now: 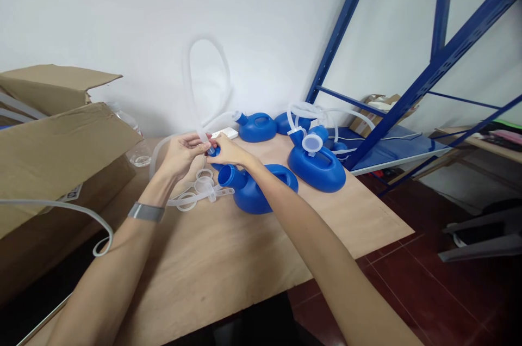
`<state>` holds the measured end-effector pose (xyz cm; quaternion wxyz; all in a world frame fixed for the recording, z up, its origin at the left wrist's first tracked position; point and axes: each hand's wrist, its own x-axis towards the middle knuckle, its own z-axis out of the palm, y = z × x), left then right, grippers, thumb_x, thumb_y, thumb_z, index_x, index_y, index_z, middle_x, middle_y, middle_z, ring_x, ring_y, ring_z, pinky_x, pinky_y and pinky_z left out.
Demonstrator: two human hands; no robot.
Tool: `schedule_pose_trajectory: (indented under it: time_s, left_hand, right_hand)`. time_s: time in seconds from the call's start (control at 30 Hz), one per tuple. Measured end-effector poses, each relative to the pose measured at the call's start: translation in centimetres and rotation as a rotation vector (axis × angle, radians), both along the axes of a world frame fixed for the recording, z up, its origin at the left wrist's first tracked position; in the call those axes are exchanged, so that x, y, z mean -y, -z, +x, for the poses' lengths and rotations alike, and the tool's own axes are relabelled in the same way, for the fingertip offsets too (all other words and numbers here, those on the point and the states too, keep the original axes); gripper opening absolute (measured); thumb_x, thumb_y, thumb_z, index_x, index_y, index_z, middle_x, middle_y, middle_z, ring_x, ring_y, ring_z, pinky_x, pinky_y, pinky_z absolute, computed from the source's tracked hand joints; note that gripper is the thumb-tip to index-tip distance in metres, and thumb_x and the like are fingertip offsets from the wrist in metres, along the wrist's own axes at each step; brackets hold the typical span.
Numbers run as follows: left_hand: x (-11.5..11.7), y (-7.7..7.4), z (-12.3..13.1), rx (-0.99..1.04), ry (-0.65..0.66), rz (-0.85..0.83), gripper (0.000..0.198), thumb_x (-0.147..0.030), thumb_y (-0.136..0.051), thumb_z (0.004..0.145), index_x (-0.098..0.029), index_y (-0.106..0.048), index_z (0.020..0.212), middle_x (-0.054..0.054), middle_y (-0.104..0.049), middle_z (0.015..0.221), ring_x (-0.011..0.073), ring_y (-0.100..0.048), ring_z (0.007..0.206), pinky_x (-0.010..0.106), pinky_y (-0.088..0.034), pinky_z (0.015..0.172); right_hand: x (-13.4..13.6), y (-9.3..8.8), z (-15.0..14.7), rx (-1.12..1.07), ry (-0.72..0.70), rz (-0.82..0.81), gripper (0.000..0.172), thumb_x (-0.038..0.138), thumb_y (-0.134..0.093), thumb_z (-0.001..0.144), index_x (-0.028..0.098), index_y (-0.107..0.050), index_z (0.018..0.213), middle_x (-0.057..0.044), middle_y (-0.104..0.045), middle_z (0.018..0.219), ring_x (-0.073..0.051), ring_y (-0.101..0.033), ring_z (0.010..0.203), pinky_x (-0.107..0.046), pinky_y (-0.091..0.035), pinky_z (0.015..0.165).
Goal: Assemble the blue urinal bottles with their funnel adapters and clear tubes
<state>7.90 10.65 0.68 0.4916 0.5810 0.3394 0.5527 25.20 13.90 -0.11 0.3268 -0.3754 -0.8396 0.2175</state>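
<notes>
Over the table my left hand [185,153] is closed around the lower end of a translucent plastic tube [187,71], which loops up in front of the wall. Against it, my right hand [228,151] pinches a small blue plastic fitting [215,153], partly hidden by the fingers. The tube's end meets this fitting; how deep it sits I cannot tell. Just below the right hand, a blue urinal bottle [253,198] lies with its open mouth facing left. Clear plastic lids and rings [204,185] rest on the table beneath my hands.
More blue urinal bottles [258,129] stand along the wall, one [318,169] with a white-capped mouth and coiled tubes [314,112] behind. An open cardboard box [61,150] fills the left, beside a clear plastic bottle [136,142]. Right of the wooden table [196,275] rises blue shelving [408,101].
</notes>
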Motion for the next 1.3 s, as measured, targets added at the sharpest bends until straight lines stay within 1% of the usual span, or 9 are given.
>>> schedule_pose_trajectory:
  time_s: [0.13,0.23,0.4,0.73,0.83,1.0,1.1,1.2,1.3]
  left_hand:
    - [-0.1,0.1,-0.5,0.057,0.178,-0.006,0.053,-0.042,-0.102,0.058,-0.017,-0.079,0.099,0.016,-0.083,0.108,0.0334,-0.077,0.111,0.044,-0.062,0.100]
    - [0.1,0.0,-0.4,0.038,0.190,0.010,0.053,-0.040,-0.103,0.059,-0.018,-0.077,0.101,0.015,-0.083,0.108,0.0321,-0.078,0.109,0.041,-0.064,0.094]
    - [0.6,-0.6,0.6,0.023,-0.002,0.061,0.055,-0.043,-0.101,0.058,-0.015,-0.077,0.099,0.012,-0.083,0.093,0.0297,-0.080,0.095,0.041,-0.066,0.090]
    - [1.4,0.0,3.1,-0.147,-0.646,0.177,0.025,-0.038,-0.084,0.071,-0.017,-0.076,0.083,0.007,-0.082,0.085,0.0235,-0.079,0.083,0.031,-0.062,0.078]
    - [1.0,0.3,2.6,-0.234,-0.628,0.170,0.025,-0.037,-0.084,0.070,-0.017,-0.075,0.081,0.006,-0.080,0.080,0.0236,-0.078,0.079,0.030,-0.061,0.074]
    - [0.7,-0.1,1.9,-0.186,-0.348,0.133,0.065,-0.043,-0.090,0.064,-0.014,-0.071,0.119,0.016,-0.079,0.119,0.0300,-0.078,0.107,0.039,-0.063,0.090]
    - [0.7,0.0,1.9,-0.262,-0.264,0.101,0.086,-0.048,-0.091,0.065,-0.016,-0.061,0.138,0.022,-0.063,0.150,0.0363,-0.064,0.135,0.048,-0.056,0.107]
    - [0.8,0.0,1.9,-0.425,-0.225,0.160,0.092,-0.054,-0.089,0.068,-0.018,-0.056,0.146,0.020,-0.056,0.159,0.0378,-0.053,0.147,0.050,-0.048,0.117]
    - [1.2,-0.4,1.7,-0.490,-0.254,0.216,0.095,-0.059,-0.087,0.069,-0.019,-0.054,0.148,0.017,-0.062,0.153,0.0365,-0.057,0.142,0.048,-0.049,0.115]
  right_hand:
    - [0.4,-0.3,0.2,-0.128,-0.012,-0.112,0.024,0.030,-0.074,0.067,0.020,-0.061,0.085,0.002,-0.062,0.086,-0.019,-0.059,0.087,-0.031,-0.049,0.082]
    - [0.3,-0.4,0.2,-0.151,-0.052,-0.102,0.023,0.030,-0.072,0.066,0.019,-0.060,0.083,0.003,-0.061,0.083,-0.016,-0.057,0.081,-0.028,-0.046,0.075]
    - [-0.2,-0.2,0.2,-0.069,-0.056,0.043,0.021,0.033,-0.069,0.072,0.019,-0.062,0.087,0.004,-0.059,0.079,-0.017,-0.054,0.079,-0.030,-0.045,0.079]
    - [1.1,-0.3,-0.5,0.399,0.411,0.436,0.043,0.044,-0.064,0.096,0.011,-0.067,0.122,-0.019,-0.077,0.107,-0.040,-0.049,0.122,-0.047,-0.043,0.100]
    - [0.7,0.0,0.1,0.382,0.411,0.430,0.044,0.047,-0.067,0.094,0.012,-0.068,0.121,-0.018,-0.077,0.107,-0.040,-0.049,0.122,-0.048,-0.043,0.101]
    - [-1.0,0.2,1.0,0.119,0.336,0.272,0.030,0.047,-0.071,0.091,0.020,-0.074,0.104,-0.010,-0.078,0.105,-0.033,-0.055,0.118,-0.046,-0.044,0.106]
    - [-1.8,-0.5,1.0,-0.326,0.240,0.057,0.036,0.055,-0.064,0.094,0.022,-0.076,0.097,-0.007,-0.079,0.105,-0.027,-0.064,0.114,-0.043,-0.044,0.111]
    - [-1.6,-1.4,0.9,-0.779,0.130,-0.190,0.050,0.069,-0.057,0.093,0.022,-0.077,0.097,-0.005,-0.080,0.103,-0.024,-0.071,0.110,-0.039,-0.049,0.109]
    - [-0.5,-2.0,0.9,-0.951,0.081,-0.373,0.056,0.073,-0.059,0.092,0.022,-0.077,0.103,-0.006,-0.081,0.106,-0.025,-0.071,0.116,-0.041,-0.048,0.115]
